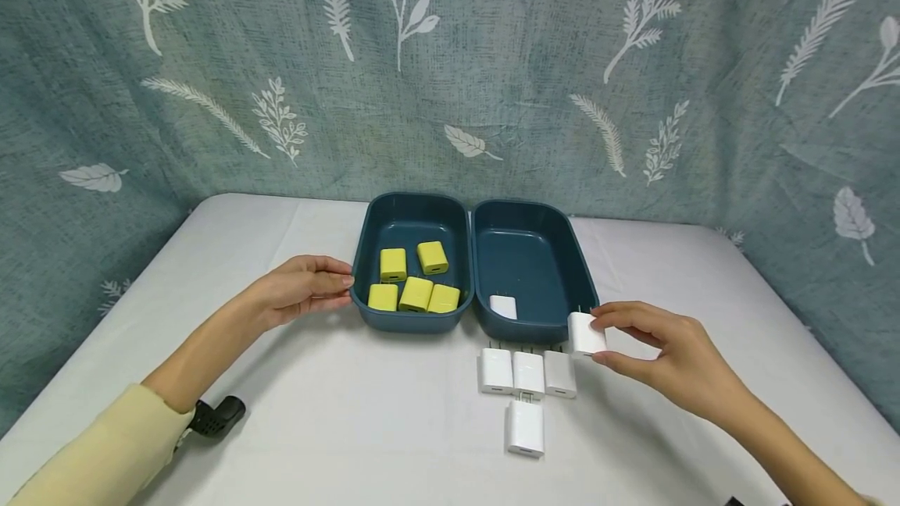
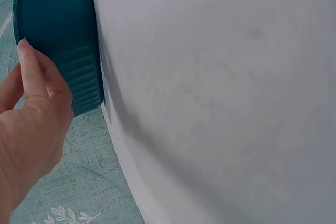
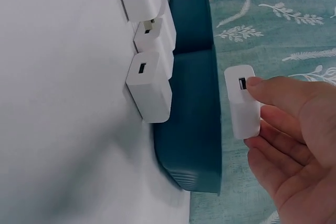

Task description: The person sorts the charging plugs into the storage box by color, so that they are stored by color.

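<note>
My right hand (image 1: 661,346) pinches a white blocky charger (image 1: 585,336) by the right teal tray's (image 1: 516,329) near-right corner; my left hand (image 1: 298,291), fingers extended, touches the left teal tray's (image 1: 415,323) edge

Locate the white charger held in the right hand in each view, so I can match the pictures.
Head: white charger right of center, at the near right corner of the right blue tray, held by the right hand.
Left wrist: not in it.
Right wrist: right of center, against the curtain.
Shared landmark: left hand beside the left blue tray.
</note>
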{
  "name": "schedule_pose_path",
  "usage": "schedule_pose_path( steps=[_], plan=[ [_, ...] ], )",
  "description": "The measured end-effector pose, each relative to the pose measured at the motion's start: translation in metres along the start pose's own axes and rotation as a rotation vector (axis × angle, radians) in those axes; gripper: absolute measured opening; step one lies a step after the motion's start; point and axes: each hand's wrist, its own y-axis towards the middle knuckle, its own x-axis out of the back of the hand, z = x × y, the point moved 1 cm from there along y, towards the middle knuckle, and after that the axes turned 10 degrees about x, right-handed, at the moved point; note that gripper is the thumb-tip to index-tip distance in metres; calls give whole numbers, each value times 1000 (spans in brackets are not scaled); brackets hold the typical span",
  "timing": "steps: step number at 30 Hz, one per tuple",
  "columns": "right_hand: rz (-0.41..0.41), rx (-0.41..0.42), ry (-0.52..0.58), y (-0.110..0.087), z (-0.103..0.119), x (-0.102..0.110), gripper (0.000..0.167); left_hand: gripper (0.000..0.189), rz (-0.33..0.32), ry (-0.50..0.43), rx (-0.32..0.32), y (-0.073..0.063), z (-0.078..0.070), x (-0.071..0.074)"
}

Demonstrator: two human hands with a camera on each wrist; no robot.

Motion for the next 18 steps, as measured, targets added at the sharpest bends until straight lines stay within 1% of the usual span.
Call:
schedule_pose_path(
  steps=[4, 7, 13, 18],
  plan=[
    [-19, -7, 23, 6, -4, -5, 43, 38, -3, 8, 0, -1, 0, -1],
    [-26, -6, 21, 12, -4, -6, 42, 38, -5, 10, -1, -1, 0, -1],
    [-13, -14, 5, 23, -11, -10, 36, 37, -7, 12, -6, -1, 0, -1],
    [-13, -35, 18, 31, -19, -13, 32, 39, -8, 19, -2, -2, -1, -1]
  ],
)
